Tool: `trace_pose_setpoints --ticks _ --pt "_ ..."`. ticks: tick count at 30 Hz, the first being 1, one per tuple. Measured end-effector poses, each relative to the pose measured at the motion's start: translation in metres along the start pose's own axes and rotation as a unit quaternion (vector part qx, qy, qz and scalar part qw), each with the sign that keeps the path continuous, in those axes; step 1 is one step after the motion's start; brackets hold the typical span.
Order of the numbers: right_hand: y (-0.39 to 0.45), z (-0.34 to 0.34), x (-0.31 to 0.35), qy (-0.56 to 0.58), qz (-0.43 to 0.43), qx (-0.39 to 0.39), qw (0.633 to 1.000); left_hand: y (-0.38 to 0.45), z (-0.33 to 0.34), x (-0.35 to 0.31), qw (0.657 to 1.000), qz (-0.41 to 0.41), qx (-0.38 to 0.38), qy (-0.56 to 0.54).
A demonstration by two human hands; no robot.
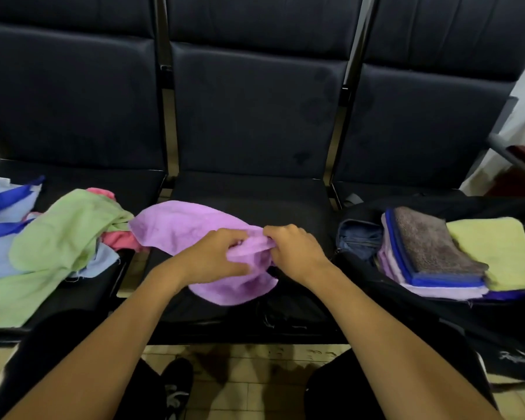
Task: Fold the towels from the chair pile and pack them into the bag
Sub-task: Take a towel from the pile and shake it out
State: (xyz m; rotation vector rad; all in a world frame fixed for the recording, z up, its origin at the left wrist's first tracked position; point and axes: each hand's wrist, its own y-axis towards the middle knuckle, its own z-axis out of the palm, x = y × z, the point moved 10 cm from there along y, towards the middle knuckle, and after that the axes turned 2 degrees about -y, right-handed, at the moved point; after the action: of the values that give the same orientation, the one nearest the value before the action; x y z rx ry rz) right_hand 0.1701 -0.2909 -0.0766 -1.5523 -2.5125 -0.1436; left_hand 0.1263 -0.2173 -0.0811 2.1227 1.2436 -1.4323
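Note:
A crumpled purple towel (pixel 176 225) lies on the middle black seat (pixel 285 207). My left hand (pixel 212 256) and my right hand (pixel 294 250) both grip its bunched edge close together, fingers curled into the cloth. On the left seat lies the loose pile: a green towel (pixel 64 234), a pink one (pixel 119 239) and light blue and dark blue cloths (pixel 3 207). On the right seat an open black bag (pixel 437 310) holds folded towels: a grey-brown one (pixel 428 241) on a blue and lilac stack, and a yellow one (pixel 503 253).
Three joined black chairs with high backs fill the view. A folded denim-blue cloth (pixel 358 241) sits at the bag's left end. Tiled floor (pixel 255 383) and my dark shoes show below the seat edge. A white wall stands at far right.

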Motion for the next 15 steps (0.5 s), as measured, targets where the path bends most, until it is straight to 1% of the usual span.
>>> trace_pose_setpoints --ticks 1,2,3,4,5,6,8,10,12,15 --pt "-0.002 -0.001 -0.001 -0.022 0.003 -0.005 1.0 -0.004 0.013 0.008 0.997 -0.01 0.066 0.032" --pt "-0.004 0.0 -0.003 -0.035 0.009 -0.004 0.999 -0.008 0.003 0.024 0.994 -0.049 0.028 0.091" --pt "-0.008 -0.003 -0.003 -0.038 0.011 -0.012 0.999 -0.016 -0.023 0.039 0.978 -0.092 -0.078 0.171" --pt "-0.011 -0.008 -0.003 -0.033 0.015 -0.021 0.999 -0.028 -0.044 0.05 0.943 -0.133 -0.161 0.259" --pt "-0.014 -0.016 -0.004 -0.009 0.021 -0.038 0.999 -0.039 -0.056 0.057 0.911 -0.163 -0.195 0.324" --pt "-0.016 -0.024 -0.008 0.034 0.034 -0.055 0.997 -0.05 -0.062 0.06 0.894 -0.171 -0.212 0.355" --pt "-0.023 -0.044 -0.019 0.138 0.055 -0.102 0.984 -0.062 -0.078 0.053 0.893 -0.158 -0.253 0.338" --pt "-0.031 -0.064 -0.024 0.209 0.06 -0.14 0.966 -0.077 -0.095 0.03 0.909 -0.11 -0.301 0.267" --pt "-0.041 -0.088 -0.019 0.229 0.054 -0.168 0.957 -0.093 -0.104 0.0 0.916 -0.058 -0.337 0.211" --pt "-0.054 -0.133 -0.007 0.264 0.047 -0.21 0.94 -0.123 -0.117 -0.058 0.909 0.027 -0.404 0.1"
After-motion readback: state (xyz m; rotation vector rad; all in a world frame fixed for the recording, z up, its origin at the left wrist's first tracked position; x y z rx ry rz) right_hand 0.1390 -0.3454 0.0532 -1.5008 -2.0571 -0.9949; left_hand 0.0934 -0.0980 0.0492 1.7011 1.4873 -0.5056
